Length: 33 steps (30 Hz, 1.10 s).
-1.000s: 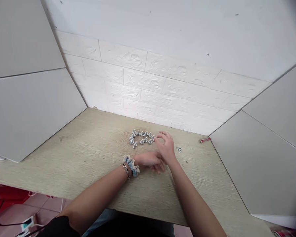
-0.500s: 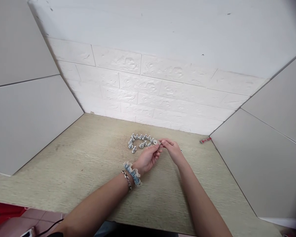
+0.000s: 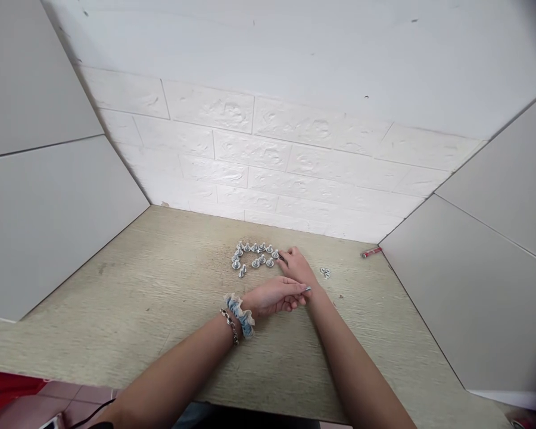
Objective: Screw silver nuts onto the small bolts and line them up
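Several silvery bolts with washers stand in a curved row on the wooden board, and a few more bolts stand inside the curve. My right hand is at the right end of the row, fingers curled closed around a small, dark-edged metal piece mostly hidden by them. Below it, my left hand crosses in front of my right wrist. Thumb and fingers are pinched there, and whatever they hold is hidden. At the row's lower left, another bolt leans or lies on its side.
Small nuts lie in a cluster right of my right hand. A red, tube-like object rests by the right panel. A white brick-pattern wall closes off the back, and a grey panel the left.
My hands were together at the row's right end by a washer. Now the left has drawn back towards me and rightward, while the right has moved slightly left. The nuts have come into fuller view.
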{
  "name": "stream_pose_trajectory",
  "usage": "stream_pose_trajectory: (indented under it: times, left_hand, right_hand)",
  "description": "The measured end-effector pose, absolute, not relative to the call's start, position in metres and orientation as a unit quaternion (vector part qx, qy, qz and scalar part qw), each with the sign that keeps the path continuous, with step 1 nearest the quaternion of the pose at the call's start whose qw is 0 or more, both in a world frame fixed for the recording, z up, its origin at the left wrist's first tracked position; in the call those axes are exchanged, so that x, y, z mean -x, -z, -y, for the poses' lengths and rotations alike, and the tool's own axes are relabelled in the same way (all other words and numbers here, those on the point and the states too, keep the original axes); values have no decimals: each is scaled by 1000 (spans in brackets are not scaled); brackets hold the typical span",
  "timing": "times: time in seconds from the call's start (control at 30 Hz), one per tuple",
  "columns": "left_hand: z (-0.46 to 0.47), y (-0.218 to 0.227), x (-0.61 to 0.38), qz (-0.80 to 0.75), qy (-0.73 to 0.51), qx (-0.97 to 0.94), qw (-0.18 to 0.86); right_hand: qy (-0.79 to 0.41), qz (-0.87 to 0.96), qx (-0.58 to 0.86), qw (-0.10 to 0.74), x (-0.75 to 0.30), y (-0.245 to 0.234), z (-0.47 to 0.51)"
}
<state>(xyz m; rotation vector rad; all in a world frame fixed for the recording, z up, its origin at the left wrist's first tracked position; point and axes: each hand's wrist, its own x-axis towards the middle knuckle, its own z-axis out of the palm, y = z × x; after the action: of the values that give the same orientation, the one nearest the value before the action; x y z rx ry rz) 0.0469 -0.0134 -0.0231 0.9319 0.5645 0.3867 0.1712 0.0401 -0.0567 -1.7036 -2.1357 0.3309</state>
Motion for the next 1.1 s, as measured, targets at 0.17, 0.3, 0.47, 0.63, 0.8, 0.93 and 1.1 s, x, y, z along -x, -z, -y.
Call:
stream_pose_trajectory:
  times: [0.17,0.3,0.47,0.63,0.8,0.93,1.1]
  left_hand:
    - [12,29,-47,-282,-168,-445,833]
    - [12,30,-47,-293,-165,-446,830]
    - [13,31,-48,-294,-151,-459,824]
    - [13,30,-48,-285,-138,-477,820]
    - [12,31,-47,-272,-136,-474,826]
    - [11,34,-47,-266,-130,-470,832]
    - [9,35,-45,-257,-137,-465,836]
  right_hand:
    - [-100,756,614,204,-173,60,-39]
    - [-103,752,617,207,-179,61,-36]
    - [-124,750,611,221,-185,61,-34]
    - [-154,734,613,250,-188,59,-33]
    - [-180,706,626,278,-189,57,-33]
    - [-189,694,633,287,-187,55,-31]
    - [-228,675,634,300,-183,49,-26]
